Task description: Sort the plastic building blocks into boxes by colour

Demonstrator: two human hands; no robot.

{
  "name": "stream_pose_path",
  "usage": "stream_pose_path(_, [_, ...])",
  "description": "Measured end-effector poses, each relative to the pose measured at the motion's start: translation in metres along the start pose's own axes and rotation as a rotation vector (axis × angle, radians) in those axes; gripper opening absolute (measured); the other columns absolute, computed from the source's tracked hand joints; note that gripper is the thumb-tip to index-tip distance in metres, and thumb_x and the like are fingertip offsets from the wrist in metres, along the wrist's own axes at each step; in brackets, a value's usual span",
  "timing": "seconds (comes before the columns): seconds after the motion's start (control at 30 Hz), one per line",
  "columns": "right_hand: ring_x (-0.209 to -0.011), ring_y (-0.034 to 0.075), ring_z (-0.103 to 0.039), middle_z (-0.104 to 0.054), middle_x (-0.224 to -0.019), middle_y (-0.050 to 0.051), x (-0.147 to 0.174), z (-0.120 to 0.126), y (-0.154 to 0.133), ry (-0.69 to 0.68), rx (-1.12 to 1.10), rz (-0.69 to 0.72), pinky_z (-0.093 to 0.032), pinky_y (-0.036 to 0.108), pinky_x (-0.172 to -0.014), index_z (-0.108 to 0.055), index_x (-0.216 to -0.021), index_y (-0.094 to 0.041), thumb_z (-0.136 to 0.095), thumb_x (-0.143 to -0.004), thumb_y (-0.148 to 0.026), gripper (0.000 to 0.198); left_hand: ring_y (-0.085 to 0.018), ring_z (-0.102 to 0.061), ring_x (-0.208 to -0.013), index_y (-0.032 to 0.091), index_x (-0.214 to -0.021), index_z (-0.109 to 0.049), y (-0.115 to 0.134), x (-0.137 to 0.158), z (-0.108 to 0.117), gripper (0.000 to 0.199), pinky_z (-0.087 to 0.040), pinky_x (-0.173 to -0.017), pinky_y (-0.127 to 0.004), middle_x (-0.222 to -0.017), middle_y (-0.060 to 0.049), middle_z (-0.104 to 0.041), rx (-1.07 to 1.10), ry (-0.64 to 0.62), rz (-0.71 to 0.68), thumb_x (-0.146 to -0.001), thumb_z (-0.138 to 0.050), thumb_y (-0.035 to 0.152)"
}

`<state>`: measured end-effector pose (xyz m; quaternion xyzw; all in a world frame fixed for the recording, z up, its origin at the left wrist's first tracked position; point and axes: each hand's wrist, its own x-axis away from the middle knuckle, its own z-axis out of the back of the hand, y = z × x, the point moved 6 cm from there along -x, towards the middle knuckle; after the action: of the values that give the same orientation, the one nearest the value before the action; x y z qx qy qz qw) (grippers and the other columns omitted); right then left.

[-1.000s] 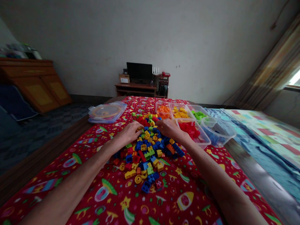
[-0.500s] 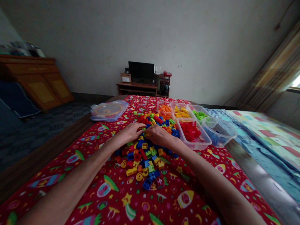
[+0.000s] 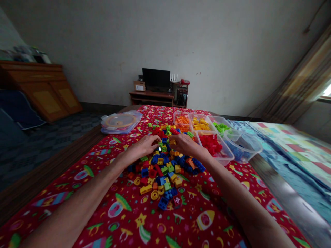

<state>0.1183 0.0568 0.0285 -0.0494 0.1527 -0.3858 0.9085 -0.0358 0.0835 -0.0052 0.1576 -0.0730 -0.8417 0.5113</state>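
Note:
A mixed heap of plastic building bricks (image 3: 161, 168) in red, blue, yellow, green and orange lies on the red patterned cloth. My left hand (image 3: 147, 144) is over the heap's left side, its fingers bent and apart from the thumb, with no brick visible between them. Above the far right part of the heap, my right hand (image 3: 182, 144) has its fingers closed on a yellow brick (image 3: 172, 141), partly covered by the fingers. Between the two hands, green and blue bricks and a small white-faced piece (image 3: 159, 149) show.
Clear plastic boxes stand at the right, holding orange bricks (image 3: 182, 120), yellow bricks (image 3: 200, 124), green bricks (image 3: 220, 127), red bricks (image 3: 210, 145) and blue bricks (image 3: 239, 151). Stacked lids (image 3: 121, 122) lie at the left. A bed (image 3: 292, 144) adjoins the table's right side.
My right hand has moved to the right, away from my left hand, and a yellow brick now shows at its fingertips. My left hand has barely moved.

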Motion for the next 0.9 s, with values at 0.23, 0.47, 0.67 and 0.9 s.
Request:
stream_pose_path(0.23, [-0.059, 0.008, -0.046, -0.062, -0.072, 0.002, 0.002, 0.021, 0.026, 0.028, -0.024, -0.01, -0.029, 0.022, -0.057, -0.069, -0.093, -0.014, -0.059, -0.084, -0.023, 0.016, -0.023, -0.061, -0.102, 0.013, -0.117, -0.059, 0.011, 0.002, -0.015, 0.032, -0.047, -0.091, -0.035, -0.108, -0.012, -0.066, -0.216, 0.13, -0.019, -0.091, -0.042, 0.019])
stream_pose_path(0.47, [-0.083, 0.022, -0.061, -0.07, -0.095, 0.013, -0.004, 0.085, 0.115, 0.335, 0.196, -0.451, -0.041, 0.029, -0.071, -0.066, -0.113, -0.012, -0.054, -0.085, -0.03, 0.035, -0.025, -0.059, -0.094, 0.009, -0.118, -0.059, 0.026, 0.008, -0.019, 0.034, -0.048, -0.083, -0.036, -0.1, -0.014, -0.061, -0.349, 0.17, -0.037, -0.093, -0.037, 0.017])
stream_pose_path(0.67, [-0.092, 0.025, -0.061, -0.069, -0.104, 0.017, 0.002, 0.069, 0.086, 0.35, 0.267, -0.392, -0.042, 0.031, -0.073, -0.052, -0.132, -0.012, -0.049, -0.09, -0.036, 0.048, -0.021, -0.059, -0.09, 0.011, -0.117, -0.06, 0.006, 0.002, -0.023, 0.035, -0.048, -0.084, -0.034, -0.095, -0.011, -0.06, -0.177, 0.223, -0.1, -0.093, -0.035, 0.017])
stream_pose_path(0.9, [-0.073, 0.015, -0.06, -0.069, -0.085, 0.007, 0.007, -0.006, -0.009, -0.169, 0.143, -0.12, -0.034, 0.024, -0.059, -0.071, -0.093, -0.019, -0.057, -0.086, -0.026, 0.017, -0.017, -0.057, -0.084, 0.017, -0.111, -0.062, 0.001, 0.005, -0.021, 0.031, -0.048, -0.079, -0.028, -0.09, -0.006, -0.058, -0.013, 0.143, -0.118, -0.086, -0.044, 0.013])
